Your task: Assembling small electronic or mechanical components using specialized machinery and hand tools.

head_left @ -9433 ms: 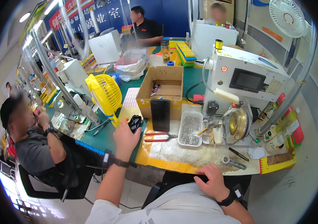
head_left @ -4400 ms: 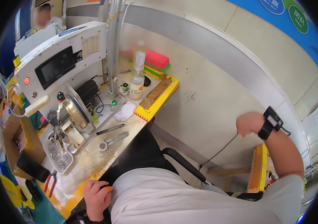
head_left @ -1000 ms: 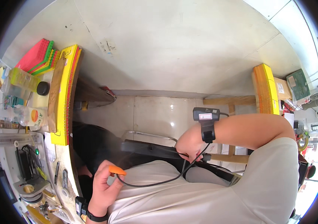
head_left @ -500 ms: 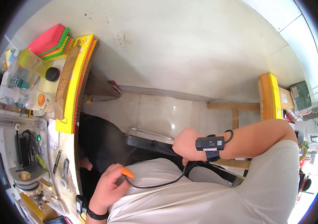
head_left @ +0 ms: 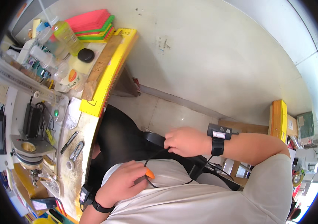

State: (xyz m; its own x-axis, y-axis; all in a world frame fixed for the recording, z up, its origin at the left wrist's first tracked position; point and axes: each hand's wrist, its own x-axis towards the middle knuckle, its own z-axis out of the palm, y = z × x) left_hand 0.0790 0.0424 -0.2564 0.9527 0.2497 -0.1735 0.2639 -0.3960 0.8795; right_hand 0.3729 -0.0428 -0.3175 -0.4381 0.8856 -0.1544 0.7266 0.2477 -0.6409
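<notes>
A thin black cable (head_left: pixel 174 185) loops across my lap, in front of my light shirt. My left hand (head_left: pixel 123 184), low on the left, has its fingers curled around part of this cable. An orange piece (head_left: pixel 149 173) shows at its fingertips; whether it is a fingertip cover or a held thing I cannot make out. Farther right, my right hand (head_left: pixel 187 142) reaches across with fingers pinched on the cable's upper stretch. Just beyond those fingers is a dark rounded object (head_left: pixel 153 139), its kind unclear. Each wrist wears a strapped black device (head_left: pixel 218 138).
Left of me stands a worktable (head_left: pixel 77 164) with a snips-like tool (head_left: pixel 76 151), a machine (head_left: pixel 30 145), bottles (head_left: pixel 67 39) and a yellow edged board (head_left: pixel 108 87). Pink and green sheets (head_left: pixel 90 22) are stacked behind. Another yellow-topped stack (head_left: pixel 279 119) stands at right.
My right hand has turned and shifted, its fingers now pinching the cable. My left hand has moved right and slightly up. The whole view has swung, bringing more of the table into sight.
</notes>
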